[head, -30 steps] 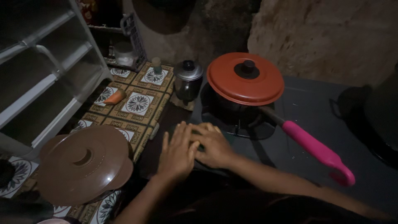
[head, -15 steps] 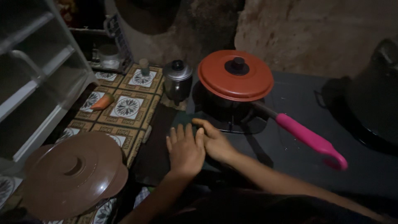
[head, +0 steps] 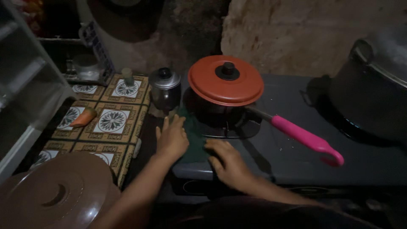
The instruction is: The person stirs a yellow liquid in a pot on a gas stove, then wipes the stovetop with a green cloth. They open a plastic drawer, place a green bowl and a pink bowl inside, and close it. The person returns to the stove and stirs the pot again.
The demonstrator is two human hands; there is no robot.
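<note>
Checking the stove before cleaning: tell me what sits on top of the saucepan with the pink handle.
An orange lid with a dark knob covers the saucepan on the burner. The lid hides whatever is inside.

Brown lid [head: 55,195] cut by bottom-left edge; big pot [head: 373,89] cut right; green cloth [head: 195,135] partly under hands.

saucepan [head: 220,99] and metal canister [head: 165,89] close ahead

No packages, labels, signs or screens are showing anywhere on the stove, the tiled counter or the shelf beside it.
</note>
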